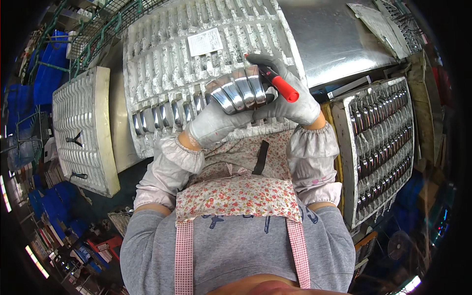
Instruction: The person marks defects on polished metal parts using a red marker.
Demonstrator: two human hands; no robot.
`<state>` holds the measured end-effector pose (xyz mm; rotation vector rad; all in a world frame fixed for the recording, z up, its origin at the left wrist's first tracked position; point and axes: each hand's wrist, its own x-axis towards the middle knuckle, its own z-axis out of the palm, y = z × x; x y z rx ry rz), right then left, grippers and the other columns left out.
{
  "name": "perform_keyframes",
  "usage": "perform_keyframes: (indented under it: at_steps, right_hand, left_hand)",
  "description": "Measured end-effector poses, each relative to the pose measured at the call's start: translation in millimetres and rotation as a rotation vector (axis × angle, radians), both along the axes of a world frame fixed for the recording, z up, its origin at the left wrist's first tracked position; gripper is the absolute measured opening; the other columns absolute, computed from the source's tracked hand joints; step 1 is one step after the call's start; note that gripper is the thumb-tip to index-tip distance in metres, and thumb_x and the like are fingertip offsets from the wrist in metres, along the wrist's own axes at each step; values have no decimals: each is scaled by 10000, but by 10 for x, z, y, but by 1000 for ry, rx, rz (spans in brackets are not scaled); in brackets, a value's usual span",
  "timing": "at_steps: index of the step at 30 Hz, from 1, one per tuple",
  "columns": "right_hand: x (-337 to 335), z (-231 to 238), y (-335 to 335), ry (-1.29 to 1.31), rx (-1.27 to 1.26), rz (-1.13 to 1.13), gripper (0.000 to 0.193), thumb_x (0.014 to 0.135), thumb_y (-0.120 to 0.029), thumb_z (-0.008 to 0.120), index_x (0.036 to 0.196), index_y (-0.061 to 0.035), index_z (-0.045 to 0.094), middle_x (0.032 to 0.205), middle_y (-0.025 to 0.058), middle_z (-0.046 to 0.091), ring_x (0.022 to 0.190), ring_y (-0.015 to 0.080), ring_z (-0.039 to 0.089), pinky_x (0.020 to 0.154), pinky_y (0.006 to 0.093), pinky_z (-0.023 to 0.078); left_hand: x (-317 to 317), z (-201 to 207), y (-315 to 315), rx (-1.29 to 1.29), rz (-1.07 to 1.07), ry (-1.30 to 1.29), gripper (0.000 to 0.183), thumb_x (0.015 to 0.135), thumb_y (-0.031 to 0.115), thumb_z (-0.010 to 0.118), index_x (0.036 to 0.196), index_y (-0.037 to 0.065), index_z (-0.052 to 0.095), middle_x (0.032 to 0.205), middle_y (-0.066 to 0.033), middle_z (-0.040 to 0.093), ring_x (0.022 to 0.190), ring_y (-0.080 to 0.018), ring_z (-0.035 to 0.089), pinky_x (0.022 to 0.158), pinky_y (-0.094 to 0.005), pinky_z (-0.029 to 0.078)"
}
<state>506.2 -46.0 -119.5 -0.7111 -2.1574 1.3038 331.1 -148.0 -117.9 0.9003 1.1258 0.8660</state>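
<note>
My left hand [215,124], in a grey glove, is closed under a fanned row of several shiny, curved metal parts [239,93]. Their kind is not clear; they look like polished handles. My right hand [295,101], gloved too, has a red and black marker pen [281,85] lodged in its grip, slanting across the fingers. Its thumb and fingers are also at the right end of the row of metal parts. Both hands are over the near part of a large white slotted tray [162,53]. More metal parts [162,115] stand in its nearest row, left of my hands.
A white paper label [205,42] lies on the large tray. To the left stands another white slotted tray [81,130]; on the right, a tray [350,162] holds rows of metal parts. A bare metal surface [339,42] is at the far right, and green wire racks [105,29] at the far left.
</note>
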Motion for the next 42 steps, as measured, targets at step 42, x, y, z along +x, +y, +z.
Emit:
perform_keyframes:
  at_steps: [42]
  right_hand:
    - [-301, -368, 313, 769, -1179, -569, 182, 880, -284, 632, 872, -112, 573, 695, -15, 587, 551, 95, 553, 507, 251, 482]
  left_hand:
    - [-150, -537, 26, 90, 472, -40, 397, 798, 165, 641, 1135, 9, 500, 1148, -111, 539, 1072, -211, 516, 930, -301, 410]
